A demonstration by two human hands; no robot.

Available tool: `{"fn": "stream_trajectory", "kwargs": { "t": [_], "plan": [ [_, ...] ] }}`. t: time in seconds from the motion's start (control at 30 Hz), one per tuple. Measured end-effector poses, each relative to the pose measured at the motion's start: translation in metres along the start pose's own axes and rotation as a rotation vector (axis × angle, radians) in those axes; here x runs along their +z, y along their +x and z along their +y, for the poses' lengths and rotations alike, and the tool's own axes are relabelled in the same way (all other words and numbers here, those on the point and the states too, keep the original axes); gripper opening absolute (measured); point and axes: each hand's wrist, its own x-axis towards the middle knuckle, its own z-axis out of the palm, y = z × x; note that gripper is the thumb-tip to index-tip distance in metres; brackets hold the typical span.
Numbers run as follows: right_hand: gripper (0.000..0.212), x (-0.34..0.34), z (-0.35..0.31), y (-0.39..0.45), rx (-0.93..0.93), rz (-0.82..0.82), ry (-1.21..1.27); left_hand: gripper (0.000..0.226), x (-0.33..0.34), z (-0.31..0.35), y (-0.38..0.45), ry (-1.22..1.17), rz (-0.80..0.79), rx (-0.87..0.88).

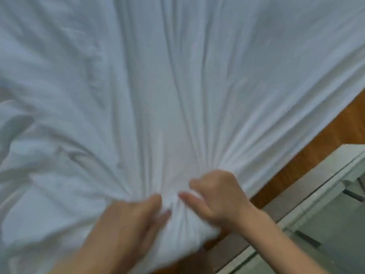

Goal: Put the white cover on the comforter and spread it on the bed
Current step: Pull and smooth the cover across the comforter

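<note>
Now both hands gather the white cover (177, 86) at the lower centre of the frame.

Left hand (126, 224) and right hand (217, 196) each clench a bunch of the fabric, which fans out across nearly the whole frame. Probably the spreading step; next calls for a pull or shake to flatten the folds. At lower right the cloth edge ends over the wooden floor (308, 161), with a pale cabinet (335, 194) close by, limiting room there.

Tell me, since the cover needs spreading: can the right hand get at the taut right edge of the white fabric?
Probably yes: the right hand grips the bunched white cover beside that edge, with nothing between.
</note>
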Motion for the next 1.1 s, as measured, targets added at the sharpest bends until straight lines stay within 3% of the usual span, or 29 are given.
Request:
{"fn": "stream_trajectory", "kwargs": {
  "t": [0.07,0.17,0.27,0.33,0.4,0.47,0.53,0.67,0.77,0.87,0.93,1.03,1.1],
  "plan": [
    [0.044,-0.007,0.002,-0.025,0.098,-0.142,0.097,0.044,0.005,0.01,-0.013,-0.098,-0.112,-0.081],
    [0.035,0.023,0.027,-0.005,0.266,-0.578,-0.025,0.055,0.043,-0.017,-0.003,-0.001,-0.291,-0.101],
    [0.037,0.046,0.031,0.033,0.266,-0.721,-0.161,0.041,0.067,-0.031,0.021,0.201,-0.439,-0.078],
    [0.034,0.045,0.016,0.052,0.255,-0.624,-0.206,0.022,0.064,-0.032,0.023,0.016,-0.377,-0.114],
    [0.023,0.049,-0.005,0.063,0.279,-0.332,-0.13,0.022,0.044,-0.039,0.019,-0.126,-0.157,-0.145],
    [0.014,0.059,-0.033,0.07,0.328,0.016,0.012,0.026,0.024,-0.068,0.002,-0.033,0.149,-0.152],
    [0.016,0.086,-0.065,0.069,0.287,0.203,0.061,0.03,0.011,-0.113,-0.028,0.107,0.33,-0.21],
    [0.028,0.157,-0.148,0.076,0.01,0.195,0.116,0.043,-0.027,-0.215,-0.11,0.43,0.399,-0.433],
    [0.035,0.207,-0.217,0.087,-0.149,0.12,0.128,0.055,-0.052,-0.271,-0.18,0.552,0.332,-0.576],
    [0.064,0.255,-0.263,0.1,-0.067,-0.003,-0.045,0.078,-0.069,-0.305,-0.231,0.487,0.379,-0.802],
    [0.08,0.285,-0.271,0.11,0.079,-0.007,-0.175,0.083,-0.069,-0.325,-0.254,0.449,0.367,-0.837],
    [0.057,0.314,-0.264,0.121,0.095,0.193,-0.302,0.059,-0.058,-0.347,-0.265,0.448,0.389,-0.735],
    [0.041,0.322,-0.264,0.136,0.073,0.319,-0.335,0.037,-0.057,-0.364,-0.26,0.47,0.501,-0.697]
  ]
}}
